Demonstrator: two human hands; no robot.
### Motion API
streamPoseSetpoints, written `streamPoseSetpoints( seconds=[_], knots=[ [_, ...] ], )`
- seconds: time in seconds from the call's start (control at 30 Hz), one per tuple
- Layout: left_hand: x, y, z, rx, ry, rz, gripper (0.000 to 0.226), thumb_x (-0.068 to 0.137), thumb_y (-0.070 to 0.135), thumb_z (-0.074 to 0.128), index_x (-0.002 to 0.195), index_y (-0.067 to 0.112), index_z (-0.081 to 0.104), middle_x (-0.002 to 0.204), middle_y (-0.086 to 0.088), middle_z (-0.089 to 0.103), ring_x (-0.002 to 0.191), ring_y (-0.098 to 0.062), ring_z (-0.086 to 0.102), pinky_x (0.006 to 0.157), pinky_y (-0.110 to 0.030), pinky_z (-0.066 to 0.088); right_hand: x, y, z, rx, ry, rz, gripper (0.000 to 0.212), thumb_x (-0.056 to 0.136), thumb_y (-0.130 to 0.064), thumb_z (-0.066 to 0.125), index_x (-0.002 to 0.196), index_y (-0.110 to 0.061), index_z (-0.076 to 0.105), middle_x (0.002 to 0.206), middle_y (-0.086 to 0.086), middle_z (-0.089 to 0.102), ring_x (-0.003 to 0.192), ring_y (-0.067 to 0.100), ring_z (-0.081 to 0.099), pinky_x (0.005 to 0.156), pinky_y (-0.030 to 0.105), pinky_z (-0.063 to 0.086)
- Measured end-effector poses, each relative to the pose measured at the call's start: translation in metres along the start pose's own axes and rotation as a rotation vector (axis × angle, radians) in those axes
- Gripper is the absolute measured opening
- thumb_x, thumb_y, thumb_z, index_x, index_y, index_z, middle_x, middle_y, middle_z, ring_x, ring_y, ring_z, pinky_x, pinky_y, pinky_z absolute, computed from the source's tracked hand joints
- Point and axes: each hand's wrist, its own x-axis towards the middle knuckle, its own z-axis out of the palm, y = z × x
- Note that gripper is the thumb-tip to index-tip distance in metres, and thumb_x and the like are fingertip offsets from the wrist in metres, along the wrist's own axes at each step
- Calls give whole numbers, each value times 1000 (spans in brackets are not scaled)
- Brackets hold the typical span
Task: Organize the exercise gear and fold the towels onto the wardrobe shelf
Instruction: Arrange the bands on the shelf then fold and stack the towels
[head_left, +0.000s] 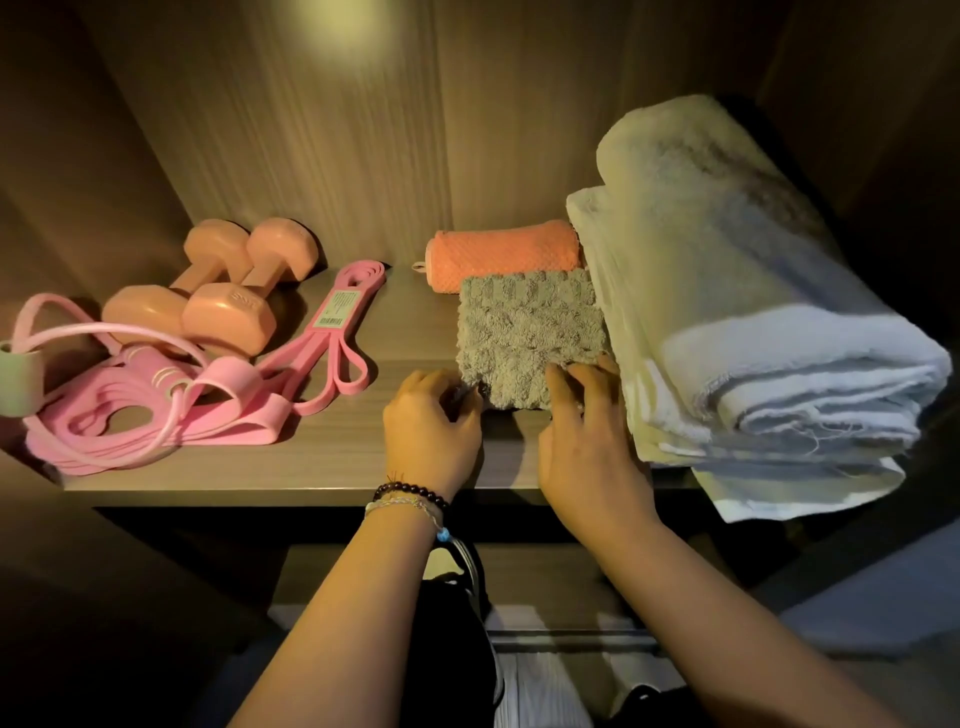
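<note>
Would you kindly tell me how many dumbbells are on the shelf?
2: one dumbbell at back left, the other dumbbell right beside it. None seems hidden.

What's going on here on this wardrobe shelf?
A person is tidying a wardrobe shelf. Both hands, left hand and right hand, hold the near edge of a small folded grey towel, set in front of a rolled orange towel and beside a big folded white towel. On the left lie two orange dumbbells, pink resistance bands and a pink jump rope.
</note>
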Motion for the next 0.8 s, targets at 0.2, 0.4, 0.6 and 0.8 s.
streamPoseSetpoints(
  seconds=[0.2, 0.4, 0.6, 0.8],
  knots=[
    [-2, 8, 10, 13, 39, 19, 8, 76, -6, 68, 82, -3, 66, 90, -17, 63, 78, -31, 60, 66, -12, 27, 2, -1, -3, -103, -31, -62, 53, 81, -18, 34, 119, 8, 61, 124, 19, 41, 122, 36, 37, 97, 56, 47],
    [-16, 15, 1, -9, -79, 27, 9, 80, -2, 61, 88, 3, 61, 95, -10, 65, 90, -29, 60, 68, -12, 27, -7, -1, -7, -169, -132, -95, 58, 81, -20, 34, 125, 12, 55, 131, 31, 52, 130, 46, 40, 112, 53, 30],
    [-36, 22, -17, 65, -233, -126, 60, 94, 14, 53, 148, 3, 31, 150, -14, 40, 139, -28, 36, 109, -27, 27, -7, 6, -14, -229, -287, -125, 64, 85, -28, 29, 136, 9, 44, 143, 27, 42, 138, 44, 33, 115, 54, 25],
    [-65, 40, -45, 60, -250, -83, 59, 98, 19, 47, 151, 8, 23, 158, -7, 24, 147, -16, 18, 112, -21, 19, -23, 1, -54, 36, -387, -203, 74, 92, -7, 40, 153, -9, -3, 161, 5, -11, 148, 20, -12, 120, 34, 7]
  ],
)
